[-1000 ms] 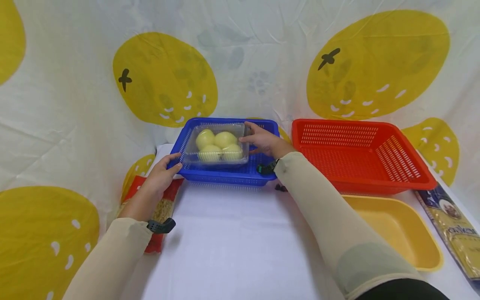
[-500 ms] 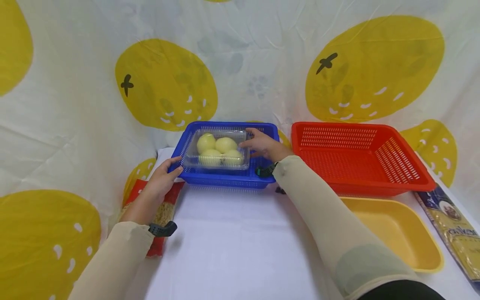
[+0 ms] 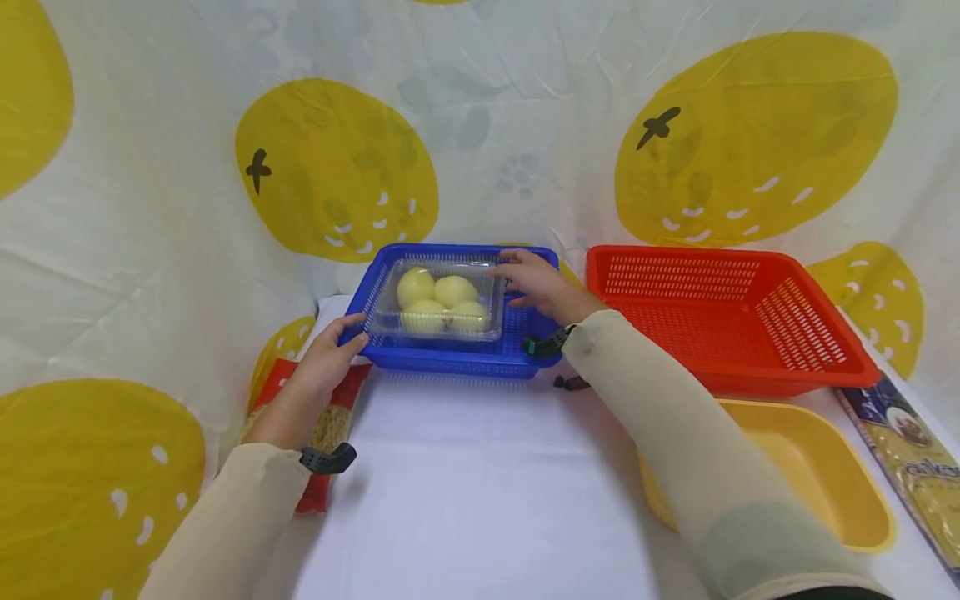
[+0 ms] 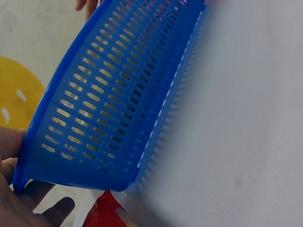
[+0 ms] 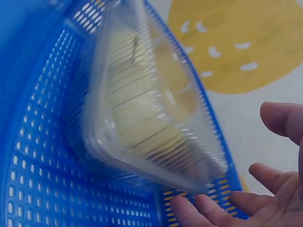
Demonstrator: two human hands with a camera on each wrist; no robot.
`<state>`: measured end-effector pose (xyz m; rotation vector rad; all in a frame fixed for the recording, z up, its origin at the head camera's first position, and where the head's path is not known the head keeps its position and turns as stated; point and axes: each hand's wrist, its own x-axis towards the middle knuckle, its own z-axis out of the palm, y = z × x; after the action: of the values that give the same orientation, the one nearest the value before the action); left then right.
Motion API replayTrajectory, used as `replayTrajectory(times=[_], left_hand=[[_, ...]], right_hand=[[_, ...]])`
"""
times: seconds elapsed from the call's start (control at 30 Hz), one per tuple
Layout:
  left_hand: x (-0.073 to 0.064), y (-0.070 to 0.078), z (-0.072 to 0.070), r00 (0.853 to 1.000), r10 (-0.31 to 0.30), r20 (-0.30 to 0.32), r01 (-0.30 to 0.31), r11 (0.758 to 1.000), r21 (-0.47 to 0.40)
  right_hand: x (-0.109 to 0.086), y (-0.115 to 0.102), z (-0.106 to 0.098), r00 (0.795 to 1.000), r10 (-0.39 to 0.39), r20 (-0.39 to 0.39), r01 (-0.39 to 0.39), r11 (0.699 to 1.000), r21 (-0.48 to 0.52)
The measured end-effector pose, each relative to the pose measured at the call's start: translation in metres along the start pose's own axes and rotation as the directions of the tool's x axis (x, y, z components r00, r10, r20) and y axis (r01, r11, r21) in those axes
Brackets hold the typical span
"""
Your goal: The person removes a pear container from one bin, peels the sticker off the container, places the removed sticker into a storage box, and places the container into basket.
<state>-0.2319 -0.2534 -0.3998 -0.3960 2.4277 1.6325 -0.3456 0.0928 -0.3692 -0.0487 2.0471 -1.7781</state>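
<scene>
In the head view a clear plastic box point(image 3: 390, 321) with several pale yellow-green round fruits point(image 3: 455, 292) sits inside a blue perforated basket point(image 3: 450, 360). My left hand point(image 3: 322, 362) holds that basket at its left rim; the left wrist view shows fingers point(image 4: 9, 142) around the rim's corner. On the right my right hand point(image 3: 543, 283) hovers over the basket beside the box's right end, fingers apart and holding nothing. In the right wrist view its spread fingers point(image 5: 189, 213) lie near the box's lid corner.
A red perforated basket point(image 3: 720, 375) stands to the right, with a yellow tub point(image 3: 817, 467) in front of it. At the far right lies a gold and blue packet point(image 3: 911, 458). A red packet point(image 3: 333, 425) lies under my left forearm. Behind hangs a patterned cloth point(image 3: 525, 125).
The box has come down into the blue basket. My right hand has let go of it and drawn slightly right; the left hand stays at the basket's left rim.
</scene>
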Motion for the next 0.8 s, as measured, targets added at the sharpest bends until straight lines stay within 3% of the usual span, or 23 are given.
replayTrajectory(times=[0.27, 0.53, 0.7, 0.8], left_hand=[[-0.001, -0.002, -0.005, 1.000, 0.012, -0.023, -0.011, 1.000, 0.027], [-0.002, -0.010, -0.004, 0.994, 0.059, -0.092, -0.051, 0.995, 0.087], [-0.001, -0.004, -0.001, 0.989, 0.090, -0.118, -0.075, 0.989, 0.125], [-0.004, -0.001, 0.000, 0.977, 0.164, -0.139, -0.128, 0.963, 0.239]], right_hand=[[-0.021, -0.011, -0.006, 0.999, -0.037, 0.030, 0.035, 0.998, 0.056], [-0.046, -0.008, -0.016, 0.996, -0.077, 0.051, 0.073, 0.994, 0.080], [-0.070, -0.008, -0.026, 0.994, -0.106, 0.035, 0.105, 0.994, 0.017], [-0.080, -0.006, -0.029, 0.991, -0.133, 0.021, 0.134, 0.989, -0.064]])
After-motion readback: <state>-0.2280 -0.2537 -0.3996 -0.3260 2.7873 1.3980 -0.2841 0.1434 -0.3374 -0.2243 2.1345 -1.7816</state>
